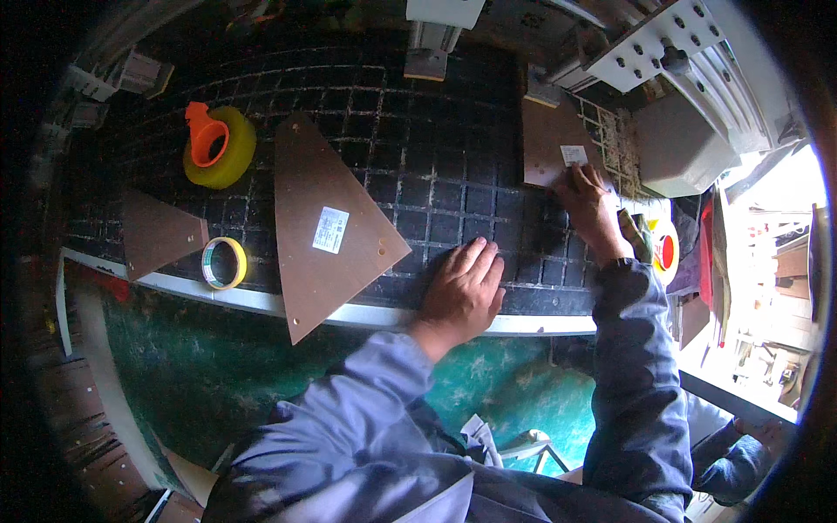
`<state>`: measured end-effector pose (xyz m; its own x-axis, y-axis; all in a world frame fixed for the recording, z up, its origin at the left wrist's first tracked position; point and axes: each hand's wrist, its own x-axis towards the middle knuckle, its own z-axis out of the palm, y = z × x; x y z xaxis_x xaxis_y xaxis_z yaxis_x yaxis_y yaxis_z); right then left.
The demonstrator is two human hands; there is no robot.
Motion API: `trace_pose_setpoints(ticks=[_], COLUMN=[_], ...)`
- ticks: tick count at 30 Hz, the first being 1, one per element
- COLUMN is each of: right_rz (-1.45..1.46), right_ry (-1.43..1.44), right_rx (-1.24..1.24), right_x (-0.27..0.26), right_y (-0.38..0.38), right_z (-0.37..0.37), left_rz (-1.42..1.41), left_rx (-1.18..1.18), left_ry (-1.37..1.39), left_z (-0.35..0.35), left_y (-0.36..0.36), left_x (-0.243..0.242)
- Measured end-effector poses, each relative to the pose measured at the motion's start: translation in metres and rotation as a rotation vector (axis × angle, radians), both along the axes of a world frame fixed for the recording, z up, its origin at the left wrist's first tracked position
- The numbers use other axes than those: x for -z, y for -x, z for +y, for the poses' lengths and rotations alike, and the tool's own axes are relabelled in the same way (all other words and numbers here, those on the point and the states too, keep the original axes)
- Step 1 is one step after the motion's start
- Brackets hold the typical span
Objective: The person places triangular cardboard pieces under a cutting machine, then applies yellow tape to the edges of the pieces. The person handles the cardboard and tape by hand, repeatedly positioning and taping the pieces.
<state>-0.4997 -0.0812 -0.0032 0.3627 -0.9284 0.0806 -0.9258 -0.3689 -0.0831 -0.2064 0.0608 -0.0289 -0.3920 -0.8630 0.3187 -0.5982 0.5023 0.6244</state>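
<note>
My left hand [463, 291] lies palm down on the near edge of a black gridded machine bed [451, 189], with its fingers stretched out and nothing held. At the right, my right hand [592, 202] touches the near part of a brown panel [546, 134], its fingertips by a white printed label [574, 155]. Whether it grips the panel's edge is hidden. A padded clamp foot [543, 91] is over that panel's far end. Left of my left hand is a larger, roughly triangular brown panel [314, 176] with drilled holes and a label, one corner overhanging the bed's white edge.
A smaller brown panel [160, 232] and a yellow tape roll [240, 261] lie at the left. Behind them is clear yellowish tape [239, 153] with an orange dispenser [196, 118]. Another clamp [425, 59] stands at the back. Another person's sleeve [732, 464] shows lower right.
</note>
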Motion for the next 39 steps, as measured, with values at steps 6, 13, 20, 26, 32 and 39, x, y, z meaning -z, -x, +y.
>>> trace_pose_setpoints(ticks=[6,13,20,26,32,39], right_rz=[0.005,-0.142,-0.082,0.160,-0.183,-0.121], right_ry=[0.048,0.051,0.061,0.014,-0.002,-0.015], right_rx=[-0.047,0.020,0.002,-0.095,0.077,0.056], right_x=[0.026,0.008,0.005,0.007,0.000,-0.009], right_y=[0.015,0.002,-0.003,0.004,-0.007,-0.011], right_z=[-0.006,0.002,0.003,-0.003,0.001,0.004], left_rz=[-0.003,-0.016,-0.019,-0.018,-0.032,-0.027], left_rx=[0.005,0.026,0.023,0.022,0.025,0.037], left_ry=[0.008,0.005,0.002,0.009,-0.009,-0.021], left_z=[-0.001,-0.002,-0.001,-0.001,-0.001,-0.001], left_y=[0.004,0.001,0.002,0.002,0.000,0.000], left_x=[0.003,0.002,0.002,0.002,0.000,-0.001])
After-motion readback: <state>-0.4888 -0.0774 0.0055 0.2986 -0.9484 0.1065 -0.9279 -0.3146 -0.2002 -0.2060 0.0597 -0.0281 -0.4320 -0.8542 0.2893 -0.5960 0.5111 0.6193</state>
